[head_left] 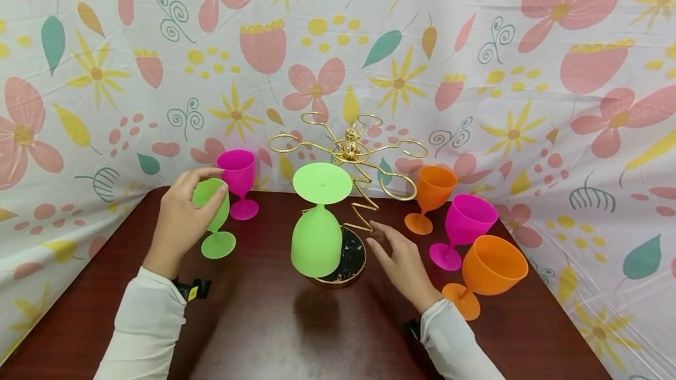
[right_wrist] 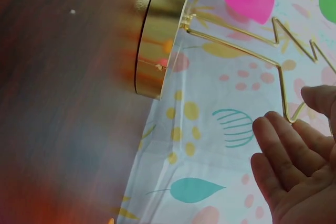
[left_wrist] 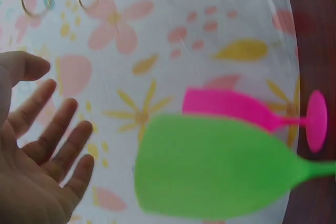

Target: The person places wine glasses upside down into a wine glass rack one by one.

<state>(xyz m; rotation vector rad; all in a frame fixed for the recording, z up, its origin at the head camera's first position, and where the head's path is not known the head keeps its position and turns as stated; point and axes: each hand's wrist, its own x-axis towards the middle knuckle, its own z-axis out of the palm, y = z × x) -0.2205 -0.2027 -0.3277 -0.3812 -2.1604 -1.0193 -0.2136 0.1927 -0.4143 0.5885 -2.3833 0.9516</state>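
Goblets stand around a gold wire rack [head_left: 351, 151] on the dark desk [head_left: 264, 321]. Left hand [head_left: 185, 216] is at the green goblet [head_left: 213, 216], which stands upright on the desk just in front of a pink goblet [head_left: 239, 183]. From the head view the fingers look curved round the bowl, but the left wrist view shows the palm spread and fingers straight with a gap to the green goblet [left_wrist: 210, 166], so no grip yet by my reading. Right hand [head_left: 404, 263] is flat and spread, fingers relaxed, just beside the rack's round base [head_left: 352, 260], holding nothing. A second green goblet [head_left: 317, 221] hangs upside down from a rack arm, foot up, between the two hands.

Step in hand, as I judge it: reaching for the standing green goblet while the other hand steadies near the rack. Next move calls for closing round the bowl or stem, inverting it, and sliding the stem into a free hook.

Hard to tell: whether the left fingers touch the bowl. Left wrist view is blurred. To the right of the right hand, the near orange goblet's [head_left: 488, 271] foot sits partly behind the sleeve.
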